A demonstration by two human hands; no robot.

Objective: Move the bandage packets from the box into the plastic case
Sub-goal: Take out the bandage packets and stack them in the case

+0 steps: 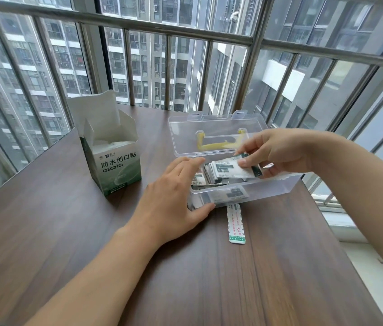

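Note:
A green and white bandage box [113,165] stands open on the left of the table, with white packets showing inside. To its right sits the clear plastic case [277,187], lid [214,128] tilted back. My right hand [277,151] pinches a stack of bandage packets [230,170] over the case's opening. More packets lie in the case [230,194]. My left hand [174,196] rests on the case's left front corner, fingers over the rim and thumb against the front wall. One loose packet [236,223] lies on the table in front of the case.
The dark wood table [185,278] ends at a metal window railing [162,27] behind the box and case. A yellow handle [221,142] shows through the lid. A white sill [374,255] runs along the table's right edge.

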